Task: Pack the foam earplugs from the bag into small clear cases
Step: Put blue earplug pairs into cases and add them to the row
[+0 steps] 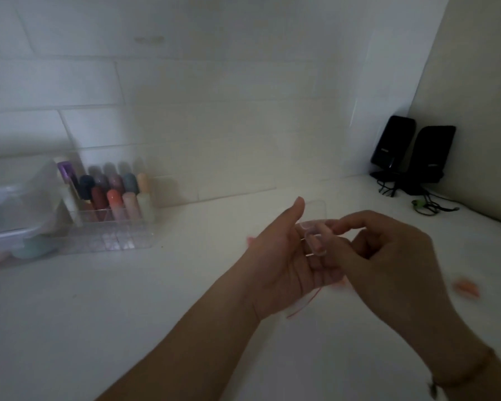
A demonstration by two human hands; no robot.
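Observation:
My left hand (278, 256) holds a small clear case (313, 237) above the white table, thumb raised, fingers curled under the case. Its lid stands open toward the wall. My right hand (388, 250) meets it from the right, fingertips curled at the case's edge; what they pinch is hidden. A thin orange cord (304, 303) hangs below the hands. An orange earplug (467, 287), blurred, lies on the table at the right. A pinkish bit (250, 240) shows just left of my left hand.
A clear organiser (113, 227) with several coloured tubes stands at the left by the tiled wall, next to a plastic container (9, 215). Two black speakers (414, 151) with cables fill the back right corner. The white table (128, 299) stretches in front.

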